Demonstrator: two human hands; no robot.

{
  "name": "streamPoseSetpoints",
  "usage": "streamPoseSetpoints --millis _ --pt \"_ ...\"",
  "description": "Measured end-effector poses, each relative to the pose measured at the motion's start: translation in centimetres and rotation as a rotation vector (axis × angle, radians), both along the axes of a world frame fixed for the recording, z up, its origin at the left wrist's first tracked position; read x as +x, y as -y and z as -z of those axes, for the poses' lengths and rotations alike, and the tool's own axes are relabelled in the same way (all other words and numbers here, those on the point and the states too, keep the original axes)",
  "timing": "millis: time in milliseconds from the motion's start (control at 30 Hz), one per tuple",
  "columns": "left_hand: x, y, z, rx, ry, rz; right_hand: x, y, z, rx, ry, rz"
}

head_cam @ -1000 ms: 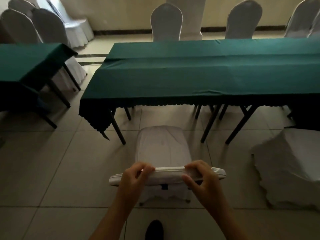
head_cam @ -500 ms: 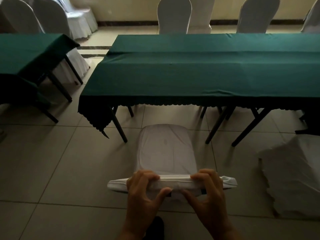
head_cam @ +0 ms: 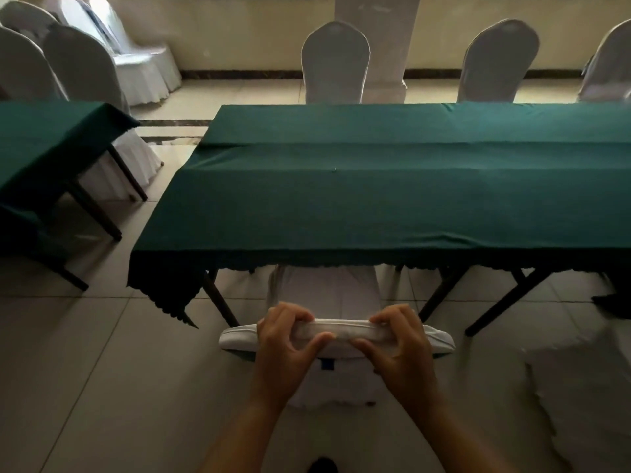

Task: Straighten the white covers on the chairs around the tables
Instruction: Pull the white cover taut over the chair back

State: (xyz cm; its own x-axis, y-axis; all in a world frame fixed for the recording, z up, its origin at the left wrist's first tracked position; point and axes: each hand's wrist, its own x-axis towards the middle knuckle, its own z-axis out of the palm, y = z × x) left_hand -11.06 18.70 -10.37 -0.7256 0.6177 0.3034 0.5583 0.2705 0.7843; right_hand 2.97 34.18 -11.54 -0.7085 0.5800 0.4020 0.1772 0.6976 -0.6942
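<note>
A chair in a white cover stands in front of me, seen from above, its seat partly under the near edge of the green-clothed table. My left hand and my right hand both grip the top of the covered backrest, thumbs on my side and fingers curled over the far side. A small blue tag shows on the cover just below the backrest top.
A second white-covered chair stands close on my right. Three covered chairs line the table's far side. Another green table with covered chairs stands at the left. Dark table legs flank the chair.
The chair has slid forward, so its seat is now partly under the table's edge. Both hands have kept their grip on the backrest top.
</note>
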Motion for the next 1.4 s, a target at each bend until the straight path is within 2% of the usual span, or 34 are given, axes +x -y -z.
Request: streamPoseSetpoints --millis 367,600,967,1133,1233,1300,1400 --pt "-12.6 -11.1 -0.8 0.021 -0.005 0.004 -12.8 -11.1 -0.6 -0.065 -0.025 0.017" --pt "-17.2 -15.2 -1.0 0.025 0.008 -0.003 -17.4 -15.3 -1.4 -0.088 -0.009 0.02" --pt "-17.9 -16.0 -1.1 0.0 0.018 0.013 -18.2 -16.1 -1.4 -0.099 0.006 0.012" --pt "-17.5 -14.9 -2.6 -0.038 0.154 0.127 -16.5 -15.2 -2.0 -0.063 0.044 0.062" --pt "-16.6 -13.6 -3.8 -0.037 0.14 0.176 -14.4 -14.3 -3.2 -0.06 0.047 0.111" --pt "-15.4 -12.7 -4.9 -0.053 0.171 0.206 -12.3 -13.6 -4.9 -0.183 0.074 0.133" --pt "-12.2 -11.2 -7.3 -0.094 0.344 0.338 -8.5 -12.1 -8.0 -0.571 0.12 0.045"
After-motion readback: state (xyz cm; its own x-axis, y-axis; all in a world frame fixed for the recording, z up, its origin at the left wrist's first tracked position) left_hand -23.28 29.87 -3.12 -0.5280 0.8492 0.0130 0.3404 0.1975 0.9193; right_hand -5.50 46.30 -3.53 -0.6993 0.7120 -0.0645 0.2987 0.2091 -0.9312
